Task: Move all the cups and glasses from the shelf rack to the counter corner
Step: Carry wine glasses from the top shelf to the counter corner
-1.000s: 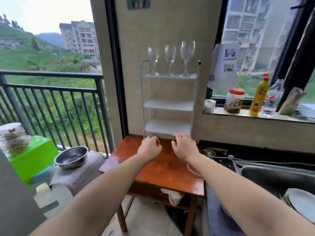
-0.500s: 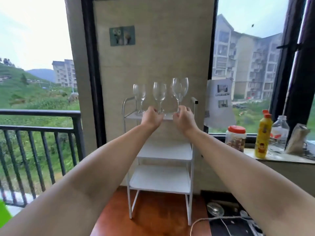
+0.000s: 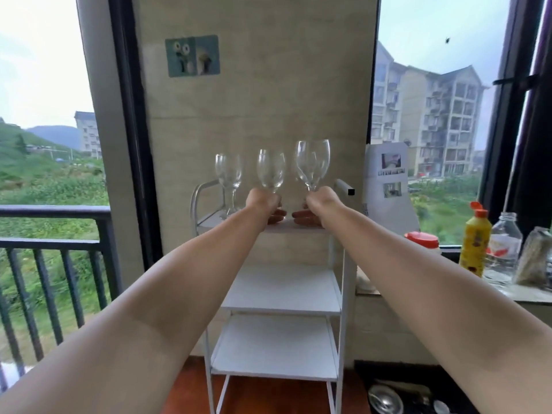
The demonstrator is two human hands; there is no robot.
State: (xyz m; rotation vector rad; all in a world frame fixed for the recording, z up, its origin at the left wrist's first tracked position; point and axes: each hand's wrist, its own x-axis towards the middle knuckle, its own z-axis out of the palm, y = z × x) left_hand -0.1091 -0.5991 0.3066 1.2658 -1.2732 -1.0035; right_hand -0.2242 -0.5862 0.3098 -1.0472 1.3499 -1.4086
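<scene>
Three clear wine glasses stand on the top tier of a white shelf rack (image 3: 336, 288). My left hand (image 3: 265, 204) grips the stem of the middle glass (image 3: 271, 170). My right hand (image 3: 315, 206) grips the stem of the right glass (image 3: 313, 164). The left glass (image 3: 228, 174) stands untouched beside my left hand. Both stems and feet of the held glasses are hidden by my fingers. The two lower tiers of the rack hold nothing.
The rack stands on a reddish wooden table (image 3: 254, 395) against a beige wall. On the window sill at right are a red-lidded jar (image 3: 423, 242), a yellow bottle (image 3: 475, 243) and a clear bottle (image 3: 504, 249). A balcony railing (image 3: 53, 243) runs at left.
My hands rose from the table to the top tier and closed round the stems of the middle and right glasses. The view tilted upward.
</scene>
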